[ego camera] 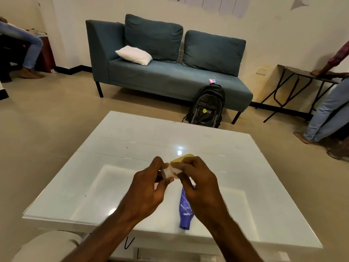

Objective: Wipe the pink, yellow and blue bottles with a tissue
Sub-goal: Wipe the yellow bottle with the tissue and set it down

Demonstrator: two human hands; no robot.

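My two hands meet above the middle of the white table (117,167). My left hand (149,186) grips the white cap end of the yellow bottle (182,158), which points away from me. My right hand (197,179) pinches a white tissue (172,171) against the bottle's body near the cap. The blue bottle (185,208) lies on its side on the table under my right wrist, cap toward me. A small pink patch (156,185) shows under my left hand; the rest of that object is hidden.
A dark backpack (206,108) leans against a blue sofa (170,72) beyond the table. One person sits at the far left (28,46) and another stands at the right by a folding table (294,72). My knee (47,244) is at the table's near left corner.
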